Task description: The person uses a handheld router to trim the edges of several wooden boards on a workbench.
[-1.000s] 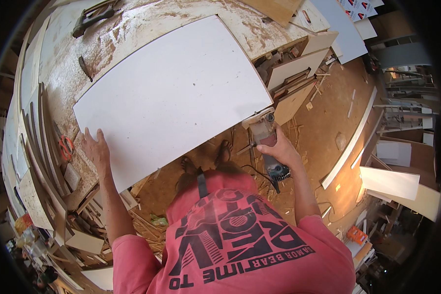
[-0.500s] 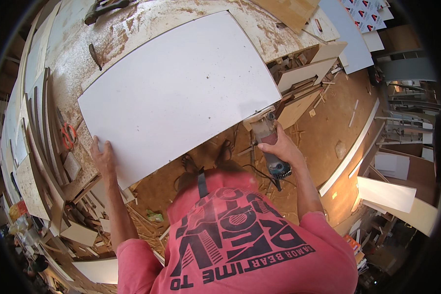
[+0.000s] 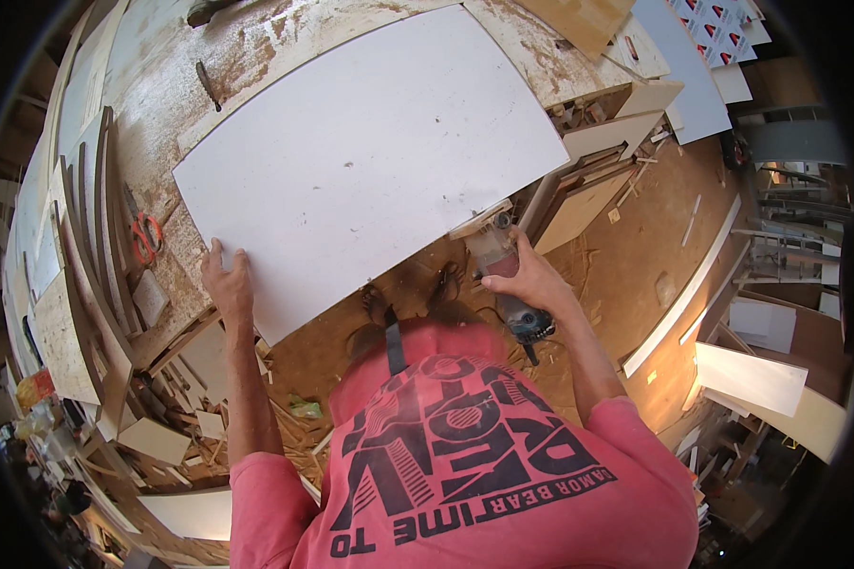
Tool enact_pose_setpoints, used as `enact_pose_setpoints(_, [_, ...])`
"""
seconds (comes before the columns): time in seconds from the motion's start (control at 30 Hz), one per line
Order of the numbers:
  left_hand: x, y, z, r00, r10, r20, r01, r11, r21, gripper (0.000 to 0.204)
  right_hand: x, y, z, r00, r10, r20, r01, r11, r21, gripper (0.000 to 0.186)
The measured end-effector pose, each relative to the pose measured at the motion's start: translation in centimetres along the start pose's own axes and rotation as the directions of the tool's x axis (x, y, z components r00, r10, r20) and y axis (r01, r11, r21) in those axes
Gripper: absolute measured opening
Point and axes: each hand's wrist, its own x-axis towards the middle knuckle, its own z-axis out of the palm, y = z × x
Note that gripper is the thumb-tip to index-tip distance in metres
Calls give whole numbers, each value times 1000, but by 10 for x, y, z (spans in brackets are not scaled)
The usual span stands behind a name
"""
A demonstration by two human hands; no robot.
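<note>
A large white panel (image 3: 370, 161) lies on the dusty workbench, its near edge overhanging the bench. My left hand (image 3: 228, 284) rests on its near left corner, fingers stretched out and slightly apart. At the panel's near edge, toward the right, my right hand (image 3: 533, 283) is wrapped round a trim router (image 3: 493, 248) with a clear lower housing and a dark motor end. The router's base sits against that edge; its bit is hidden. Small specks of debris dot the panel's surface.
Orange-handled scissors (image 3: 147, 237) and curved wooden strips (image 3: 114, 256) lie left of the panel. A dark, thin tool (image 3: 207, 87) rests beyond it. Board offcuts (image 3: 588, 204) lean at the right. Wood scraps litter the floor around my feet (image 3: 444, 283).
My right hand has moved the router leftward along the panel's near edge, away from the right corner. My left hand stays at the left corner. The whole view has shifted slightly.
</note>
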Motion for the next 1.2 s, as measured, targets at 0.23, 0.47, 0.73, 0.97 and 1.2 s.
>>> enact_pose_setpoints(0.23, [-7, 5, -4, 997, 46, 58, -44, 999, -28, 63, -19, -35, 47, 995, 80, 56, -77, 995, -66, 113])
enact_pose_setpoints(0.47, [-14, 16, -7, 999, 33, 44, -32, 999, -28, 63, -28, -42, 94, 998, 24, 64, -21, 999, -45, 112])
enact_pose_setpoints(0.73, [-42, -4, -29, 983, -146, 115, 180, 906, -382, 43, -32, -38, 79, 999, 54, 3, -53, 997, -55, 112])
enact_pose_setpoints(0.97, [-83, 3, -40, 846, -375, 378, 506, 787, -353, 33, -16, -23, 40, 998, 57, 32, -56, 998, -30, 114])
enact_pose_setpoints(1.2, [-84, -2, -38, 798, -347, 492, 537, 780, -321, 40, -12, -15, 40, 998, 5, 63, -3, 999, -39, 116])
